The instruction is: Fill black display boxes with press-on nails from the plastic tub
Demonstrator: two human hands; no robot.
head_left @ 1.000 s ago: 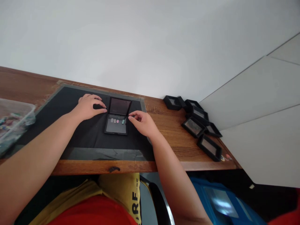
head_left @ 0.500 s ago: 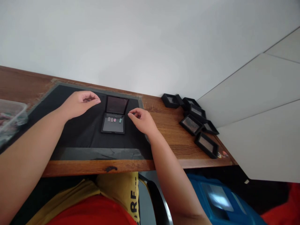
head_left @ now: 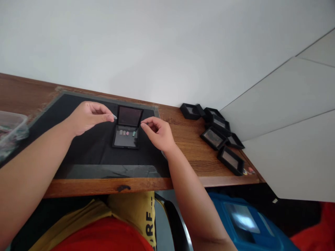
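Head view: left of the frame's centre, our left hand [head_left: 91, 116] has a small pale piece [head_left: 115, 117] in a narrow pinch between thumb and finger, just left of the raised lid of a black case [head_left: 125, 141]. Our right hand [head_left: 157, 131], at mid-frame, keeps thumb and finger close together near the lid's right edge; we cannot tell whether it touches the case or holds anything. Inside the base lie a pink piece [head_left: 127, 133], a green piece [head_left: 134, 133] and two greyish ones.

We judge the pinched piece to be very light, thin and rather stiff, smooth enough to slip out of a hard squeeze, so a soft grip on its edges suits it best. The case looks light and rigid, its hinge probably the weakest part; we would steady it by the base's sides rather than the lid.
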